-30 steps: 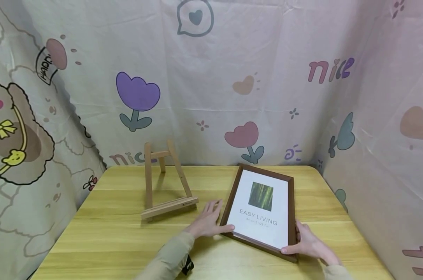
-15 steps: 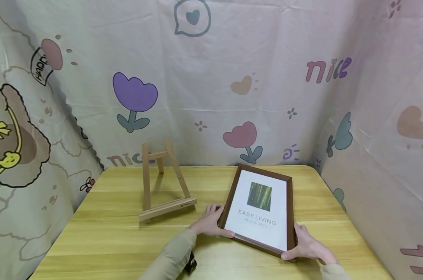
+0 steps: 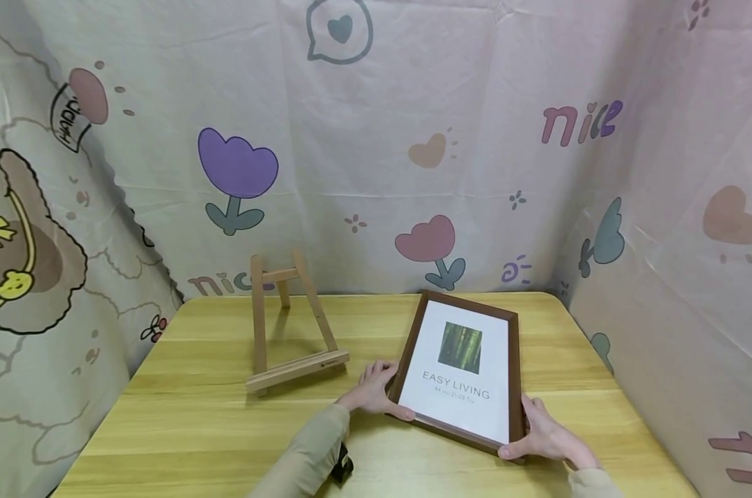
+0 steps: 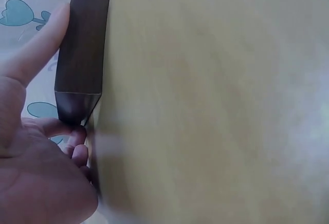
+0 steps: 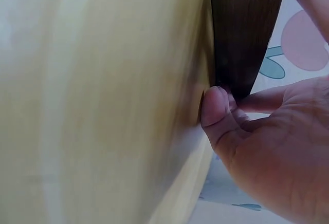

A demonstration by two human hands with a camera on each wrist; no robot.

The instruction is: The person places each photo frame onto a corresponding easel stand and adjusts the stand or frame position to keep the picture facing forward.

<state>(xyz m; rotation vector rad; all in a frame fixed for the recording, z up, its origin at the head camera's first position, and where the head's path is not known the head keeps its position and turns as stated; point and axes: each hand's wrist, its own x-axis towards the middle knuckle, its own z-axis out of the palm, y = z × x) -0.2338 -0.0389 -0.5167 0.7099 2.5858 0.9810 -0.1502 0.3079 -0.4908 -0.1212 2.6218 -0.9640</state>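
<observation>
A brown picture frame (image 3: 514, 373) lies at a slant on the right half of the table, with a white "EASY LIVING" sheet showing a green picture. At its near left corner my left hand (image 3: 373, 389) grips it, the thumb over the front. Fingers (image 4: 78, 136) curl beneath the frame edge in the left wrist view. My right hand (image 3: 546, 436) holds the near right corner, thumb on the front face. In the right wrist view its fingertips (image 5: 215, 107) tuck under the dark frame edge (image 5: 244, 29). A small wooden easel (image 3: 297, 370) stands left of my left hand.
The light wooden table (image 3: 182, 429) has rounded far corners. Printed cloth curtains (image 3: 344, 138) hang behind it and along both sides. Near my left sleeve (image 3: 313, 443) a small black object (image 3: 342, 465) shows, its kind unclear.
My left hand's fingers, spread beside the frame earlier, have drawn in against its left edge. The right hand keeps its hold. The whole head view has shifted slightly.
</observation>
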